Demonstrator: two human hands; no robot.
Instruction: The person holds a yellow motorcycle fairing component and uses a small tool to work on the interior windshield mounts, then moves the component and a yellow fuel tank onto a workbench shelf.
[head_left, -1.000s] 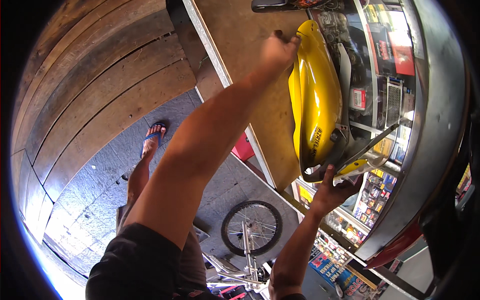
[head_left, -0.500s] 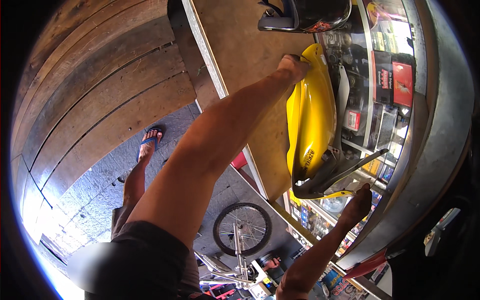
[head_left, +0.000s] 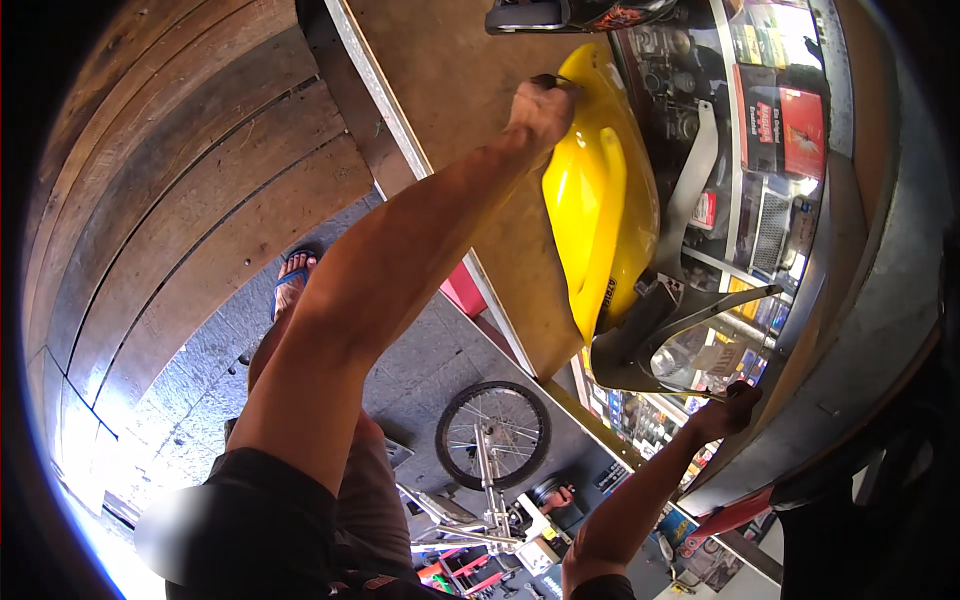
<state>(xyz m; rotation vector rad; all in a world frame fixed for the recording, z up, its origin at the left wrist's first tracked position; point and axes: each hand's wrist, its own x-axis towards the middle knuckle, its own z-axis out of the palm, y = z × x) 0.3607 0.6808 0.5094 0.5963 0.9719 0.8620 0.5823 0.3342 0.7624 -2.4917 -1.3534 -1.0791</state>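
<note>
A glossy yellow motorcycle body panel (head_left: 585,190) with a dark grey forked section (head_left: 640,345) at its near end lies across the brown counter (head_left: 490,120) and the glass display case. My left hand (head_left: 545,112), arm stretched far forward, is closed around the panel's far left edge. Near the display case's near side, my right hand (head_left: 728,410) pinches the tip of the thin lower prong; its fingertips are partly hidden. The upper dark prong reaches right over the glass, held by neither hand. Part of the panel's lettered side is turned out of sight.
Boxes and parts fill the glass display case (head_left: 738,150), a red box (head_left: 803,130) among them. A dark helmet (head_left: 580,14) sits at the far end. Below the counter are a spoked wheel (head_left: 493,436) and tools on the floor. A wooden bench (head_left: 200,200) stands left.
The yellow panel has rolled and shifted left and farther away, showing more of its left side. My left hand moved left and farther away with it. My right hand shifted slightly nearer.
</note>
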